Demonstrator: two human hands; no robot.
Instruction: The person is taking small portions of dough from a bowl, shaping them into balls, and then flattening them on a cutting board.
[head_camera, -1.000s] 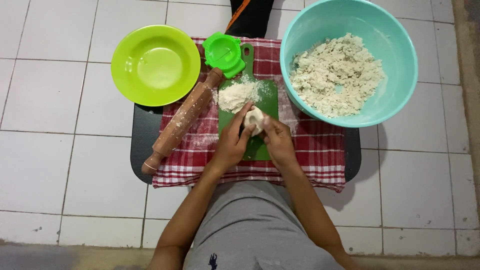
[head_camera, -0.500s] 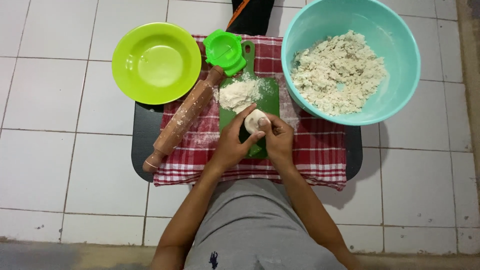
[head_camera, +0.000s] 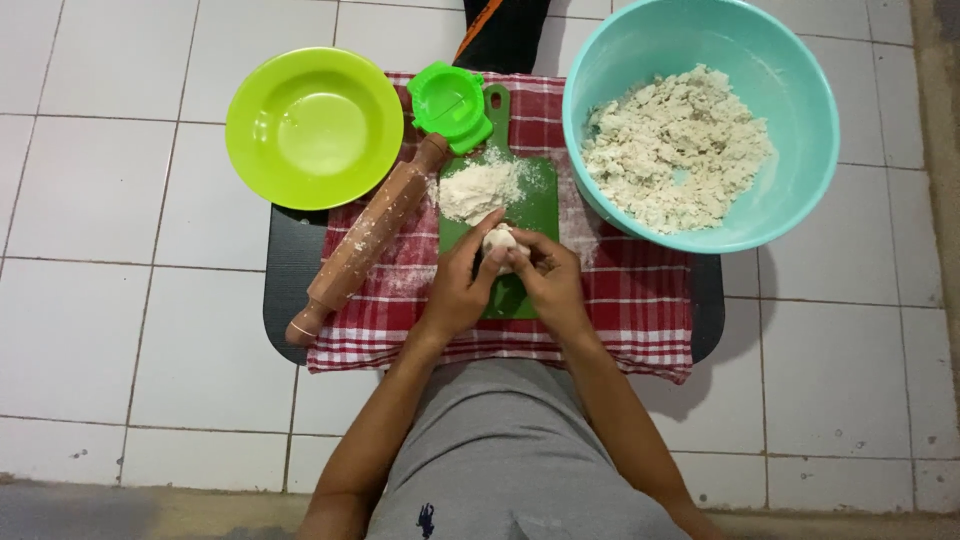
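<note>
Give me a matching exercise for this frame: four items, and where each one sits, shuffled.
Items:
1. dough ball
2. rolling pin
3. lime plate
4. teal bowl

Places:
A. on the tiles, upper left of the checked cloth
B. between the left hand and right hand, over the green board
C. far right, holding crumbly dough
D. lying diagonally on the cloth, left of the board

Pairs: 1-B, 2-D, 3-A, 4-C

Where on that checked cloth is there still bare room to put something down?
Bare checked cloth lies right of the green board, below the teal bowl; another strip runs along the near edge under the rolling pin. The middle is crowded: both hands cup a dough ball beside the flour pile.
</note>
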